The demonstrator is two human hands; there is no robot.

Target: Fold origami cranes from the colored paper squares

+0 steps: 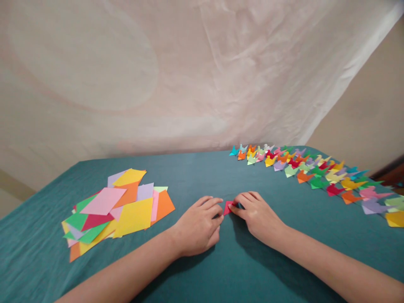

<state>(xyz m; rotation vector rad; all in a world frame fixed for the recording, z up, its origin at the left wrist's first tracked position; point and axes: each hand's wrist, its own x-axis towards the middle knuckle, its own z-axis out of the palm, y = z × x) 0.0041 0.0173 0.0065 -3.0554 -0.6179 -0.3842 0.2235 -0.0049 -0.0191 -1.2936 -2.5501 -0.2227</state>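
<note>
A small folded piece of red paper [227, 208] lies low over the table between my two hands. My right hand [260, 214] pinches its right side, thumb on top and fingers curled behind. From the left, my left hand [202, 225] meets the paper's left edge with bent fingertips; its thumb is mostly hidden, so how firmly it grips does not show. Further left is a loose pile of coloured paper sheets, with a yellow sheet [134, 218] and a pink sheet [102, 201] on top.
A dark green cloth [189, 176] covers the table. Rows of small folded paper birds [318, 182] in many colours stand along the right side, reaching to the back edge. A pale fabric sheet [189, 75] hangs behind the table.
</note>
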